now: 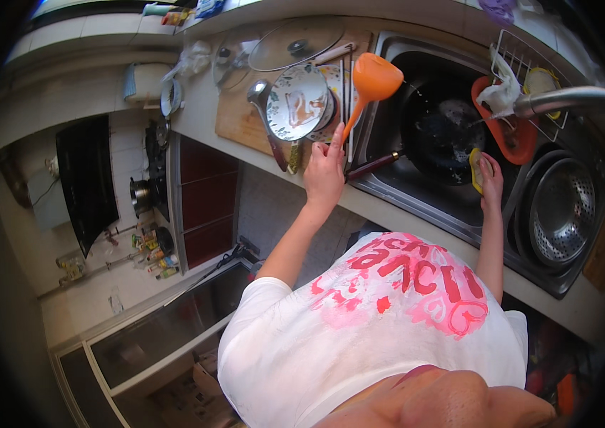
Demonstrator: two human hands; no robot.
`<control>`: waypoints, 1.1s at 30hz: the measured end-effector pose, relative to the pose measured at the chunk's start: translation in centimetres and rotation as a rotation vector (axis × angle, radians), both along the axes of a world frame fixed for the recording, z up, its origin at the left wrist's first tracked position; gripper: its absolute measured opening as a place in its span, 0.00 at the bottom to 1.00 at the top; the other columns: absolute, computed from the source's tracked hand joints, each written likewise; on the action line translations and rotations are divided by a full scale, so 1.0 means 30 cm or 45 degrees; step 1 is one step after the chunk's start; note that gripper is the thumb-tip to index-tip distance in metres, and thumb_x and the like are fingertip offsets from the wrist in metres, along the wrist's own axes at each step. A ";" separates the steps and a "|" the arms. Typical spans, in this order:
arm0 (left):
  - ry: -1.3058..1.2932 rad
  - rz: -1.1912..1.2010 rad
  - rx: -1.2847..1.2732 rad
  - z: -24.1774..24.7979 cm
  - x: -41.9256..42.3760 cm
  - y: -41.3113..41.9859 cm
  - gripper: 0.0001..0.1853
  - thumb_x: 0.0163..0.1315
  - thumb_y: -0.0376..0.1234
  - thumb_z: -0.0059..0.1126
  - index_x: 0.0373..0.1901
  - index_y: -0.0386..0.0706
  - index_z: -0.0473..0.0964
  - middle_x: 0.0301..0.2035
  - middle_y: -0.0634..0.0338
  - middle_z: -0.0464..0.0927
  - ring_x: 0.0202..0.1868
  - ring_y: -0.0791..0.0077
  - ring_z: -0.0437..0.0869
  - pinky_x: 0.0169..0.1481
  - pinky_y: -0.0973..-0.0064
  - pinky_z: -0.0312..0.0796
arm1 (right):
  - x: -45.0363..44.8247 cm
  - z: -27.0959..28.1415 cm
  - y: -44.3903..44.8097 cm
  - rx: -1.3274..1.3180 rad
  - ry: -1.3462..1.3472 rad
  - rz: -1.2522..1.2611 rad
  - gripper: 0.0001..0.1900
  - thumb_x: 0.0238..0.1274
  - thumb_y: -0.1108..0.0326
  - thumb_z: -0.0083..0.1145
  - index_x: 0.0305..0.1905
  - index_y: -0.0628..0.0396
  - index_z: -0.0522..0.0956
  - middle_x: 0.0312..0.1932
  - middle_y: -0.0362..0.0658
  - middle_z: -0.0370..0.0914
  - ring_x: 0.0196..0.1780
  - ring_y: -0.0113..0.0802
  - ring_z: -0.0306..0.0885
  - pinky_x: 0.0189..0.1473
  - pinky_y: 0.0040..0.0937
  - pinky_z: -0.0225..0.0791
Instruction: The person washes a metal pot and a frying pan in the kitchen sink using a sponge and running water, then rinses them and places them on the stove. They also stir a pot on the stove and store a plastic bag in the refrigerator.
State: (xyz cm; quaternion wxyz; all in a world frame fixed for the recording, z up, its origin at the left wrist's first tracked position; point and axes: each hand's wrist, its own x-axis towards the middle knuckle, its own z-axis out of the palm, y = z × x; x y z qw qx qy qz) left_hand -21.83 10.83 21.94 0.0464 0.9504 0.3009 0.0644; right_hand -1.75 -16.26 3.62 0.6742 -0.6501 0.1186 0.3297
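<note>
My left hand [325,168] grips the handle of an orange spatula [376,77], raised over the left rim of the sink. Drops of water fall from the spatula's edge. In my right hand [489,179] is a yellow-edged sponge [475,168], at the near right rim of a dark wok [436,134]. The wok sits in the metal sink [420,206], with water and some suds inside it. Its dark red handle [374,167] reaches over the sink's left edge, just beside my left hand.
A faucet [564,101] extends over an orange-red basket [505,128]. Right of the wok stands a perforated steel colander [564,211]. On a wooden board [238,115] are a patterned bowl [298,101], a ladle [262,101] and a glass lid [294,35]. A wire rack [535,59] hangs behind.
</note>
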 end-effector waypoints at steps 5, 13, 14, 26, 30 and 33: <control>0.086 0.275 0.033 0.078 -0.126 0.154 0.26 0.64 0.35 0.46 0.65 0.58 0.58 0.32 0.54 0.68 0.30 0.56 0.76 0.32 0.61 0.70 | -0.002 0.011 0.014 -0.056 -0.029 0.096 0.19 0.61 0.59 0.55 0.55 0.54 0.72 0.55 0.45 0.69 0.59 0.36 0.66 0.59 0.31 0.59; 0.491 0.261 0.186 0.185 -0.179 0.287 0.24 0.61 0.37 0.51 0.61 0.56 0.63 0.32 0.54 0.71 0.34 0.59 0.79 0.34 0.65 0.73 | 0.024 0.006 0.050 -0.062 -0.077 0.128 0.19 0.61 0.61 0.56 0.55 0.56 0.71 0.53 0.44 0.71 0.56 0.32 0.68 0.56 0.26 0.61; 0.460 0.244 0.213 0.193 -0.173 0.290 0.27 0.58 0.37 0.55 0.61 0.57 0.63 0.31 0.56 0.71 0.35 0.62 0.78 0.33 0.66 0.73 | 0.028 -0.008 0.057 -0.091 -0.093 0.115 0.19 0.61 0.62 0.55 0.55 0.56 0.70 0.54 0.44 0.70 0.56 0.32 0.68 0.56 0.27 0.61; -0.015 -0.546 -0.355 -0.177 0.000 -0.068 0.26 0.49 0.29 0.61 0.53 0.44 0.69 0.45 0.55 0.71 0.47 0.60 0.74 0.48 0.66 0.69 | 0.115 -0.348 0.248 -1.402 -0.969 0.827 0.23 0.55 0.71 0.52 0.59 0.53 0.68 0.65 0.52 0.53 0.68 0.52 0.48 0.66 0.44 0.48; 0.241 -0.461 -0.299 -0.392 0.055 -0.077 0.32 0.50 0.35 0.62 0.59 0.44 0.63 0.48 0.53 0.69 0.50 0.59 0.71 0.50 0.65 0.68 | 0.146 -0.485 0.314 -1.581 -0.857 1.043 0.27 0.54 0.71 0.54 0.61 0.59 0.64 0.66 0.52 0.51 0.68 0.54 0.47 0.66 0.44 0.49; 0.506 -0.409 -0.318 -0.484 0.073 -0.033 0.28 0.52 0.34 0.58 0.57 0.42 0.64 0.36 0.55 0.72 0.40 0.60 0.75 0.44 0.65 0.69 | 0.215 -0.573 0.421 -1.254 -1.030 0.575 0.26 0.59 0.62 0.51 0.62 0.56 0.62 0.64 0.56 0.55 0.63 0.54 0.58 0.63 0.45 0.56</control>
